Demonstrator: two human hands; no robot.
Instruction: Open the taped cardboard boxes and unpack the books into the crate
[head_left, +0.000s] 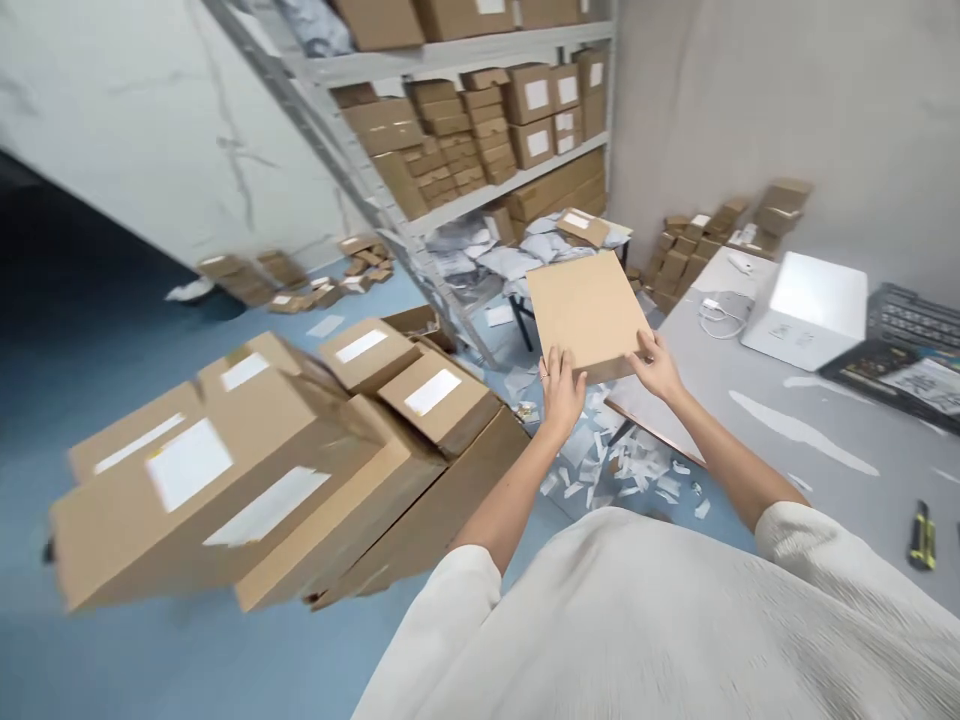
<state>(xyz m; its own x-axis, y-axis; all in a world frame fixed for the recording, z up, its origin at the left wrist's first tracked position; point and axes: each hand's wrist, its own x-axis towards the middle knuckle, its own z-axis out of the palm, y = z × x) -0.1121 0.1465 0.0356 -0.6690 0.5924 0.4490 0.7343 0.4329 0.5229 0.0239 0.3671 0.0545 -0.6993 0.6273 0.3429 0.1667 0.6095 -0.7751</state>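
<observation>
A flat brown cardboard box (589, 305) is held up in front of me between both hands, its plain top facing up and no label showing on it. My left hand (562, 388) grips the near left corner, fingers on top. At the near right corner, my right hand (656, 368) is closed on the same box, thumb along its edge. Beyond the box, a low table carries grey plastic mailing bags (510, 262) and a small labelled box (583, 226).
Large labelled cartons (262, 450) are stacked to my left. Metal shelving (457, 50) full of boxes stands behind. On the right, a desk (772, 430) holds a white device (810, 305), a black keyboard (915, 320) and a utility knife (922, 537). Paper scraps (637, 470) litter the blue floor.
</observation>
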